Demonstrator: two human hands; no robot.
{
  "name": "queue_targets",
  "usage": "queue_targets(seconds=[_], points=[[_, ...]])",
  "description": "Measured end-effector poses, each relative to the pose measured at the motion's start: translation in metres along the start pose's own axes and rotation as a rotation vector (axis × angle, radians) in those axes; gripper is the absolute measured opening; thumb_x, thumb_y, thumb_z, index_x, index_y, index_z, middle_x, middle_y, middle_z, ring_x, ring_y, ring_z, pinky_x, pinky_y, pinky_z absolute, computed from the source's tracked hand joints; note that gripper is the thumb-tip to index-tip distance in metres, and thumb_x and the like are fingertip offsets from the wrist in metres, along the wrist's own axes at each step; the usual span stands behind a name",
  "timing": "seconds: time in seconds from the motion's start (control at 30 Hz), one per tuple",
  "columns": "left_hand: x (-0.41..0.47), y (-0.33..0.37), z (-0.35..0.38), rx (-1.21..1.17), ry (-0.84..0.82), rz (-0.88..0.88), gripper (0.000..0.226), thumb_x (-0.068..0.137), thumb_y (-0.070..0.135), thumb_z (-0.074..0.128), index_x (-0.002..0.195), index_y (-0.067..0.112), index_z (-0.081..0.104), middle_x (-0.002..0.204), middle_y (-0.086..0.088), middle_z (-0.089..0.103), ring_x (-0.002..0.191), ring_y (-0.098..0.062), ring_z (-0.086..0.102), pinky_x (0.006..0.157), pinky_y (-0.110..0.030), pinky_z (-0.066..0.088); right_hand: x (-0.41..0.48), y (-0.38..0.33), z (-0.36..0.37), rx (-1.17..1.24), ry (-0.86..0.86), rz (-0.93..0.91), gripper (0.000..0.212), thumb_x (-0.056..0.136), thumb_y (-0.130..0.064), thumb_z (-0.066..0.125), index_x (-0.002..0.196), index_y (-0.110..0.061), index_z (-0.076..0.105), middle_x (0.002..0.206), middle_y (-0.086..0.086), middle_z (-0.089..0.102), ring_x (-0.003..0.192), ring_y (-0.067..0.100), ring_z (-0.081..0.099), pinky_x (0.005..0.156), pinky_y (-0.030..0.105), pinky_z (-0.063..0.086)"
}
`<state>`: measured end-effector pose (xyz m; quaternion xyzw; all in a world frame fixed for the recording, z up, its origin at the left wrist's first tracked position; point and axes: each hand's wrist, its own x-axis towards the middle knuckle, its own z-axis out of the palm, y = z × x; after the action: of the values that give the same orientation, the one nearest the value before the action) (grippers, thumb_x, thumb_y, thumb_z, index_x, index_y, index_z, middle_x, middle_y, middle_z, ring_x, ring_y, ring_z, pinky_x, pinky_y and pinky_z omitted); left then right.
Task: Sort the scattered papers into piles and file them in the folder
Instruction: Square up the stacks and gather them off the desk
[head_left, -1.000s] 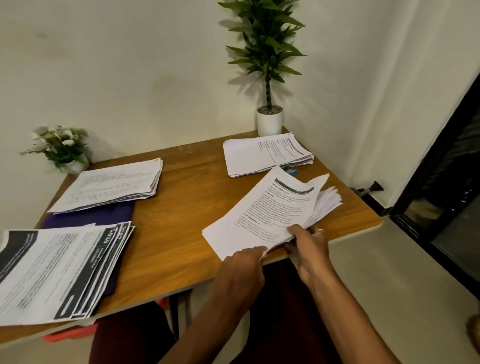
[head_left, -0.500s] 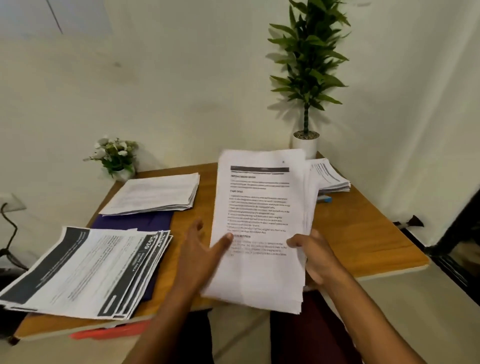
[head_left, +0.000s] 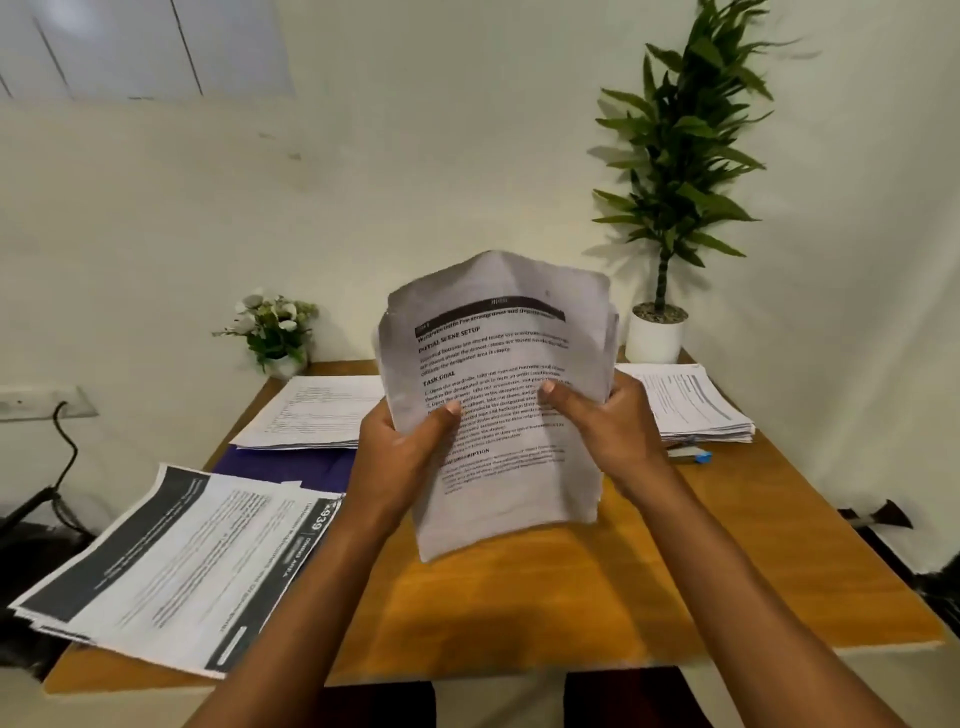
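I hold a stack of printed papers (head_left: 498, 467) upright above the middle of the wooden table (head_left: 571, 613), its top bowing over. My left hand (head_left: 402, 457) grips its left edge with the thumb on the front page. My right hand (head_left: 597, 426) grips the right edge the same way. A pile with dark header bars (head_left: 176, 566) lies at the front left. Another pile (head_left: 311, 410) lies at the back left on a dark blue folder (head_left: 291, 465). A third pile (head_left: 691, 402) sits at the back right.
A tall potted plant (head_left: 657, 327) stands in the back right corner and a small flower pot (head_left: 275, 332) at the back left. A small blue and white object (head_left: 691, 457) lies by the right pile. A wall socket with a black cable (head_left: 57, 415) is at left.
Both hands lifted the stack from the table's front right and stood it upright in front of me. The left hand went from an open touch to a grip on its edge.
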<state>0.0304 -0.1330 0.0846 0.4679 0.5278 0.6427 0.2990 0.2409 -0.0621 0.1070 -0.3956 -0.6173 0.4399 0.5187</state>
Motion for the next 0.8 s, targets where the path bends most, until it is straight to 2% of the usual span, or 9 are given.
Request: queue_targets(seconds=[0.1,0.17,0.23,0.37,0.47,0.6,0.7,0.73,0.8], points=[[-0.004,-0.01,-0.006,0.021,-0.02,-0.068,0.019,0.091,0.026,0.073,0.11,0.022,0.071,0.1,0.007,0.079,0.093,-0.018,0.076,0.08,-0.039,0.062,-0.008,0.016,0.004,-0.004,-0.035,0.046,0.017,0.087,-0.025,0.079,0.1,-0.024,0.067,0.091,-0.01,0.073,0.076,-0.005,0.069,0.057,0.01,0.05],[-0.004,-0.012,-0.01,0.038,-0.015,-0.081,0.017,0.093,0.027,0.072,0.109,0.023,0.071,0.101,0.005,0.079,0.092,-0.019,0.076,0.082,-0.045,0.062,-0.011,0.021,0.004,0.042,-0.025,0.041,0.018,0.087,-0.025,0.078,0.103,-0.026,0.069,0.094,-0.007,0.075,0.083,0.002,0.072,0.064,0.015,0.055],[-0.002,-0.01,-0.012,0.026,-0.001,-0.064,0.015,0.093,0.028,0.071,0.108,0.024,0.071,0.1,0.006,0.079,0.09,-0.018,0.077,0.079,-0.043,0.061,-0.008,0.02,0.003,0.08,0.007,0.013,0.017,0.088,-0.026,0.077,0.103,-0.025,0.071,0.094,-0.005,0.077,0.086,0.008,0.074,0.068,0.02,0.058],[-0.007,-0.006,-0.008,0.035,-0.039,-0.058,0.022,0.088,0.037,0.072,0.105,0.024,0.071,0.097,0.009,0.079,0.09,-0.014,0.076,0.075,-0.033,0.061,-0.008,0.022,0.003,0.023,-0.024,0.03,0.006,0.094,-0.031,0.07,0.098,-0.028,0.067,0.091,-0.012,0.074,0.08,0.0,0.072,0.06,0.014,0.054],[-0.018,-0.013,-0.004,0.053,-0.059,-0.106,0.02,0.088,0.038,0.07,0.101,0.024,0.07,0.09,0.014,0.078,0.086,-0.009,0.076,0.065,-0.02,0.058,-0.014,0.031,0.004,-0.017,-0.075,0.065,0.004,0.098,-0.033,0.063,0.096,-0.03,0.065,0.091,-0.015,0.072,0.081,-0.002,0.069,0.059,0.01,0.052],[-0.024,-0.006,-0.005,0.083,-0.074,-0.077,0.02,0.085,0.04,0.068,0.099,0.026,0.069,0.086,0.02,0.077,0.083,-0.003,0.075,0.065,-0.019,0.059,-0.016,0.028,0.001,-0.003,-0.083,0.044,0.005,0.099,-0.032,0.061,0.1,-0.031,0.065,0.094,-0.014,0.074,0.086,0.0,0.071,0.067,0.016,0.055],[-0.02,-0.005,-0.01,0.106,-0.087,-0.057,0.019,0.085,0.039,0.068,0.099,0.026,0.07,0.088,0.02,0.077,0.085,-0.003,0.075,0.067,-0.018,0.058,-0.017,0.031,0.0,0.036,-0.097,0.035,0.006,0.098,-0.03,0.062,0.103,-0.029,0.065,0.087,-0.021,0.075,0.086,-0.004,0.071,0.065,0.015,0.056],[-0.023,-0.01,-0.012,0.131,-0.093,-0.072,0.019,0.085,0.04,0.069,0.1,0.027,0.071,0.09,0.018,0.078,0.086,-0.005,0.075,0.071,-0.022,0.06,-0.022,0.036,0.002,0.027,-0.101,0.05,0.007,0.097,-0.032,0.063,0.102,-0.029,0.066,0.087,-0.021,0.075,0.086,-0.003,0.071,0.065,0.015,0.056],[-0.034,-0.032,-0.012,0.144,-0.111,-0.14,0.017,0.089,0.036,0.071,0.104,0.028,0.069,0.094,0.015,0.078,0.09,-0.009,0.075,0.075,-0.029,0.062,-0.036,0.063,0.006,-0.024,-0.089,0.109,0.026,0.089,-0.048,0.066,0.103,-0.026,0.068,0.09,-0.011,0.077,0.088,0.007,0.073,0.068,0.022,0.059]])
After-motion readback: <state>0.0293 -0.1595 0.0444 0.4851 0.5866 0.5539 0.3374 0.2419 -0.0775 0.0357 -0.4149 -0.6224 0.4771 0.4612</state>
